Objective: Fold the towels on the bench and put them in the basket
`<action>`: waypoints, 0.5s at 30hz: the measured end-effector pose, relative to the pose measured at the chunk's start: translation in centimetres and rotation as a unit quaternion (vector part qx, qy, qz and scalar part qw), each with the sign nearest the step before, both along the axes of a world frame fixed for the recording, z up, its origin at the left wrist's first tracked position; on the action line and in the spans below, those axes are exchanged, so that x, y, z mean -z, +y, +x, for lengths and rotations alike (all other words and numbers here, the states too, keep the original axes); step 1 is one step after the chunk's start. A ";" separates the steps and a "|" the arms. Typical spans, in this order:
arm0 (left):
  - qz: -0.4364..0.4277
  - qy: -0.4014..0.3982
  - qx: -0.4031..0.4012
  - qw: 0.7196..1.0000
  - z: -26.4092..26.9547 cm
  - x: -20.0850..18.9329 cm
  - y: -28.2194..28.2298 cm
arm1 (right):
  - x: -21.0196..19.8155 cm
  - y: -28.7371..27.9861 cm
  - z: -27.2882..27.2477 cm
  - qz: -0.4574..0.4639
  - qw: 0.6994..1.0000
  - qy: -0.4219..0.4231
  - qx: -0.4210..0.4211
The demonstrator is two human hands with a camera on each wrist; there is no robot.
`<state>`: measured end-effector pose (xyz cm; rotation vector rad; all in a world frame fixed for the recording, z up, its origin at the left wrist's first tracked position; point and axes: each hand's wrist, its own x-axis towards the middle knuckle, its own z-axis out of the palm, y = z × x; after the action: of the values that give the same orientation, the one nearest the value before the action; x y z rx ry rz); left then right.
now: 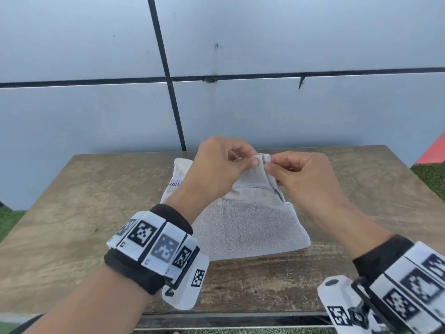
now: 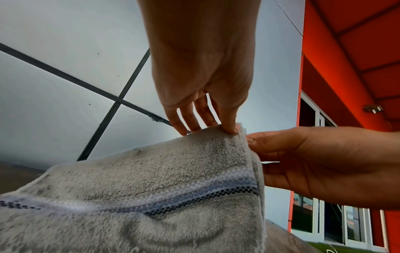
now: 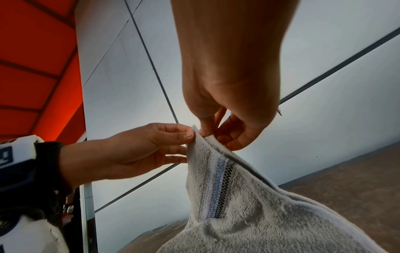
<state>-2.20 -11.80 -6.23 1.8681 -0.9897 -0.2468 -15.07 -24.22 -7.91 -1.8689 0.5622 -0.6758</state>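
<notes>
A grey towel point(image 1: 248, 227) with a blue and black checked stripe point(image 2: 194, 196) lies on the wooden bench point(image 1: 72, 225). Its far end is lifted off the wood. My left hand point(image 1: 224, 165) pinches the raised corner between thumb and fingers. My right hand point(image 1: 296, 172) pinches the same corner from the right side, its fingertips almost touching the left hand's. In the left wrist view the towel point(image 2: 151, 188) hangs from my left hand point(image 2: 207, 126), with the right hand point(image 2: 303, 157) beside it. The right wrist view shows the towel point(image 3: 249, 214) folded along its raised edge. No basket is in view.
A pale panelled wall point(image 1: 265, 104) with dark seams stands right behind the bench. Green turf point(image 1: 431, 179) lies to both sides of the bench. A red structure point(image 2: 350, 68) rises at the right. Bare wood point(image 1: 252, 285) shows in front of the towel.
</notes>
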 end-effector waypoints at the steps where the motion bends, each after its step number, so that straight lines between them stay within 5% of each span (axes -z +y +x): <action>1: 0.000 0.000 0.003 1.000 0.0 -0.1 0.1 | 0.0 0.2 0.1 -0.012 1.000 -0.005 -0.002; 6: -0.014 0.009 0.004 1.000 0.2 0.0 0.5 | 0.1 0.6 0.6 -0.066 0.998 -0.001 -0.003; 15: -0.042 0.040 -0.004 0.998 -0.4 0.8 -0.1 | 0.4 0.6 -0.2 -0.017 1.000 -0.002 -0.007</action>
<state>-2.55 -11.90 -7.00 1.7720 -0.9234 -0.2687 -15.23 -23.63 -8.33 -1.8999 0.5375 -0.6836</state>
